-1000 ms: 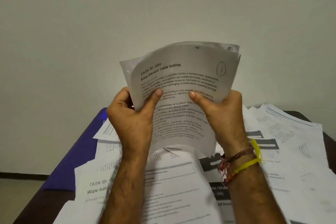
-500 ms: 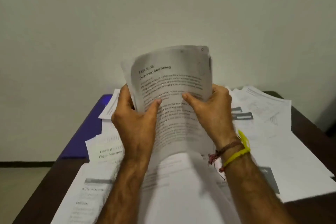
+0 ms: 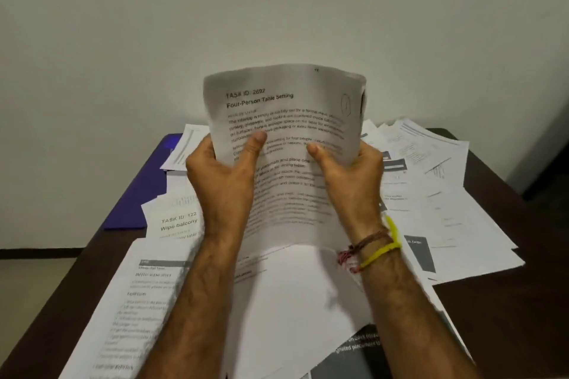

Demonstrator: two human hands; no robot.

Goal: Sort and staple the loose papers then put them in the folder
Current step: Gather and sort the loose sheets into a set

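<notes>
I hold a small stack of printed papers (image 3: 286, 108) upright above the table, its top sheet headed "TASK ID 2692, Four-Person Table Setting". My left hand (image 3: 224, 181) grips the stack's left edge with the thumb on the front. My right hand (image 3: 351, 172) grips the right edge the same way. The lower part of the stack bows toward me. Several loose printed sheets (image 3: 431, 188) lie scattered over the table below. A purple folder (image 3: 141, 191) lies flat at the table's far left, partly under papers. No stapler is visible.
The dark brown table (image 3: 505, 311) stands against a plain white wall. A sheet headed "TASK ID 122, Wipe balcony" (image 3: 175, 218) lies beside the folder. More sheets (image 3: 135, 301) cover the near left. Bare wood shows at the near right corner.
The held stack has been raised and turned to face me more squarely, and its right side has opened out. Both hands keep their grip. The view has tilted down a little.
</notes>
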